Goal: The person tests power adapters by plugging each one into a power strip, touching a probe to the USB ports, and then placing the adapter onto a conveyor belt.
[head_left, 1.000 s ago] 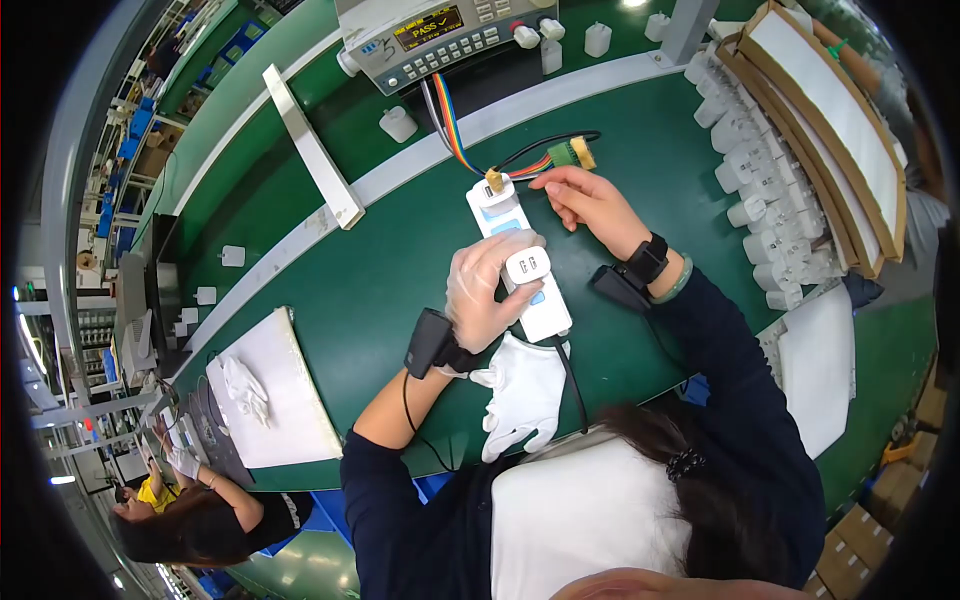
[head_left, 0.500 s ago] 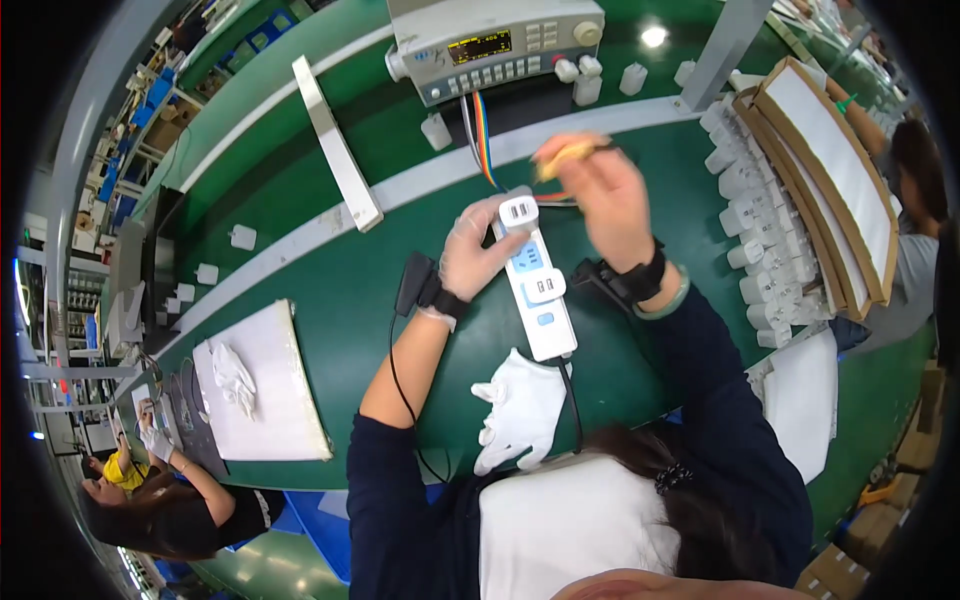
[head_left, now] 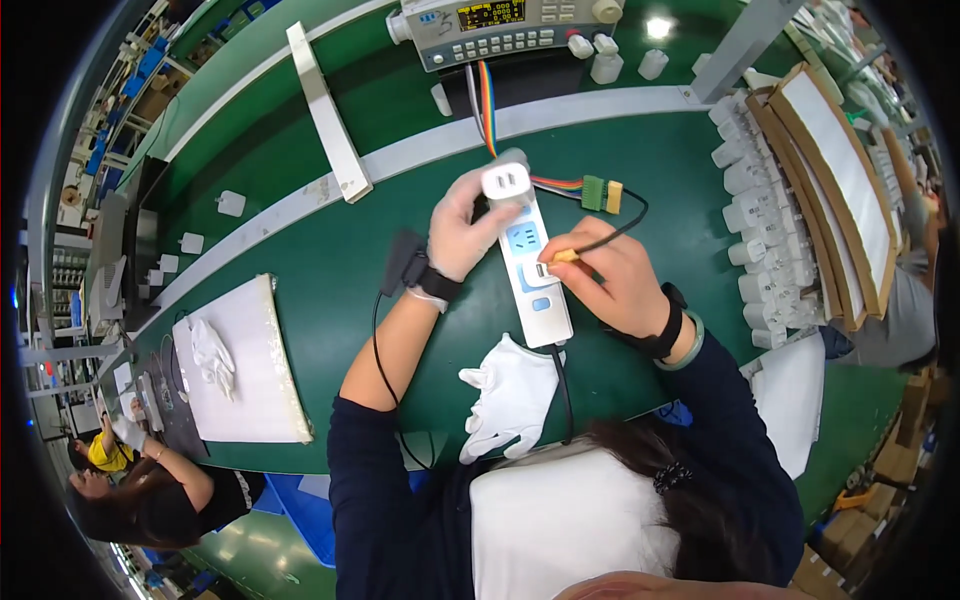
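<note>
A white power strip point(head_left: 549, 326) with blue socket faces lies lengthwise in front of me. White USB chargers sit in it: a far charger point(head_left: 506, 181) and a near charger point(head_left: 541, 274). My left hand point(head_left: 461, 230), in a thin translucent glove, is closed around the strip's far end, its thumb just below the far charger. My bare right hand point(head_left: 622, 276) pinches a yellow plug point(head_left: 566, 256) at the near charger's port; whether it is inserted I cannot tell. From the plug a black cable point(head_left: 632, 224) loops to a green connector point(head_left: 593, 193) with rainbow wires.
A bench instrument point(head_left: 500, 30) with a lit display stands at the back. Rows of white chargers point(head_left: 745, 215) line the right beside cardboard trays point(head_left: 815, 190). A white glove point(head_left: 513, 395) lies near me; a white board point(head_left: 245, 370) is left. Other people sit at both sides.
My right hand has come down toward me, bringing the yellow plug from beyond the far charger to the near charger. My left hand keeps its hold on the strip. The view has shifted slightly.
</note>
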The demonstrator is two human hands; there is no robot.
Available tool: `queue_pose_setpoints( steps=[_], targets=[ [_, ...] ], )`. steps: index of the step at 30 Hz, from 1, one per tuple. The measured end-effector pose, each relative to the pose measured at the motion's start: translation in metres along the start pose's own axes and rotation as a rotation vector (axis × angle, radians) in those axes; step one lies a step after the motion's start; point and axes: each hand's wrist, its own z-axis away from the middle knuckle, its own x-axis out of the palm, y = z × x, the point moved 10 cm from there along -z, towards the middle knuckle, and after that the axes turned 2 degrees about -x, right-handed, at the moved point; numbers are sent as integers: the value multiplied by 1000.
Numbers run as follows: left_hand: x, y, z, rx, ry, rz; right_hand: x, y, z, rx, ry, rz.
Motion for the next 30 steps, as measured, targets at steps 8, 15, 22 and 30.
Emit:
queue_pose_setpoints(
  steps=[8,15,22,30],
  targets=[
    [-102,3,-86,263,158,-735,10,-2,7,-3,-35,82],
    [-143,-38,-116,79,161,-920,23,28,16,159,-185,-340],
    [-323,-73,-84,-198,241,-1745,42,66,23,403,-178,-865],
    [-325,-85,-33,-766,-33,-1773,50,102,37,639,-87,-1038]
  ],
)
